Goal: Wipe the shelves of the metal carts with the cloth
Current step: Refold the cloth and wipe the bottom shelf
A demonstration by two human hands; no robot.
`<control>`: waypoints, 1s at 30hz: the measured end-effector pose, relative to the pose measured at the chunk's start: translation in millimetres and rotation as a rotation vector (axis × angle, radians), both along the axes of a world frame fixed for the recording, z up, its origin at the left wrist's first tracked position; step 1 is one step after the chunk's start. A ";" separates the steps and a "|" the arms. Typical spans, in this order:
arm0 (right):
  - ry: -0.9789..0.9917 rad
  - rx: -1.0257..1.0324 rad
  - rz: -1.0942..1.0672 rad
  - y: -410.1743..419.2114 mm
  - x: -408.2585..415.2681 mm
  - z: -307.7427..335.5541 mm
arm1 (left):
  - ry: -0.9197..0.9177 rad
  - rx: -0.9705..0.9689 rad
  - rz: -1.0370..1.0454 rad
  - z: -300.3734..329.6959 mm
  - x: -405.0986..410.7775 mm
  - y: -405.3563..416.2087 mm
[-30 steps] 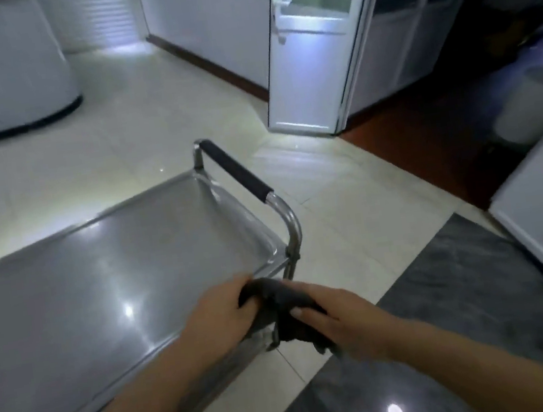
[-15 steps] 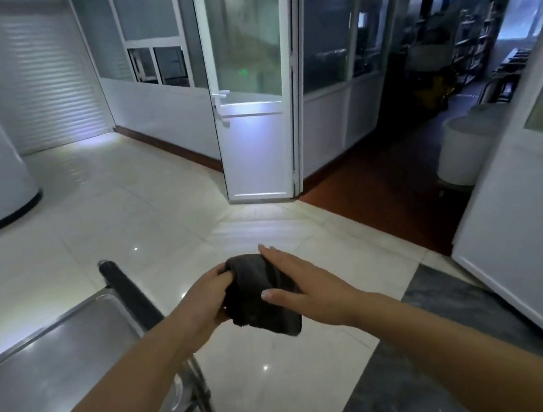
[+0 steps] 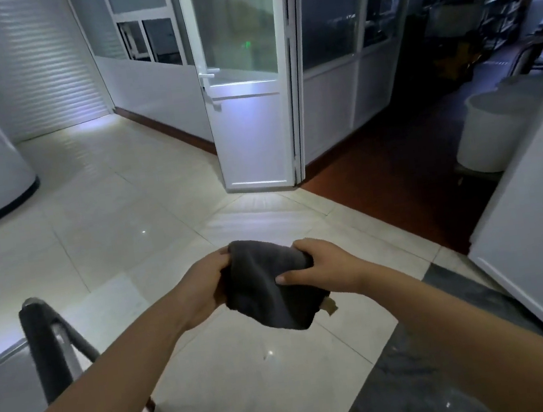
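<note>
Far beyond the held cloth, a white-framed glass door (image 3: 247,112) stands ajar at the edge of the pale tiled floor (image 3: 97,208), with a reddish-brown floor and a white tub (image 3: 491,128) off to the right of the grip. Below and to the left of the grip, the metal cart (image 3: 0,386) shows only a corner of its top shelf and its black-sleeved handle (image 3: 41,346), which runs under the left forearm; the cloth is clear of the cart, above bare tile.

Both forearms reach forward from the lower corners and converge at mid-frame. The left hand (image 3: 202,291) comes in from the lower left, wrist roughly straight, fingers curled round the cloth's left edge. The right hand (image 3: 323,268) comes in from the lower right, back of the hand upward, thumb pressed across the near face and fingers wrapped over the upper right edge.

The dark grey cloth (image 3: 267,289) is bunched between the two hands, its lower part sagging beneath the right thumb. A small tan tag (image 3: 328,305) pokes out at its lower right corner.
</note>
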State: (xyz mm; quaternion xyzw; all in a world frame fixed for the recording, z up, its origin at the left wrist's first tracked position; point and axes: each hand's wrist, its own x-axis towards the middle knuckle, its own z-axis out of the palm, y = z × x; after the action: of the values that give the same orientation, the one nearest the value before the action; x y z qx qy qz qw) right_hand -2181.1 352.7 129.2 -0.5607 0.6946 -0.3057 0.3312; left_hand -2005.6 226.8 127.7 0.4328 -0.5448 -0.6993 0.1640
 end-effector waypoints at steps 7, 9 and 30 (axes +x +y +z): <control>0.129 0.007 -0.029 -85.6 -106.4 -44.6 | 0.000 -0.118 -0.099 -44.5 -90.6 -94.3; 0.218 0.021 -0.013 -111.1 -138.8 -47.1 | -0.080 -0.140 -0.163 -48.5 -125.5 -117.2; 0.095 0.012 0.449 -433.5 -373.0 -60.4 | -0.417 -0.726 -0.069 -40.9 -299.4 -334.3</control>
State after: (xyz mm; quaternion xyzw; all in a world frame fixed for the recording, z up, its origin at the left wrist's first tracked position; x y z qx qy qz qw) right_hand -2554.1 -80.8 68.7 -0.7131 0.5689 -0.1933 0.3612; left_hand -2305.0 -107.5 86.8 0.4607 -0.7916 -0.3643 0.1683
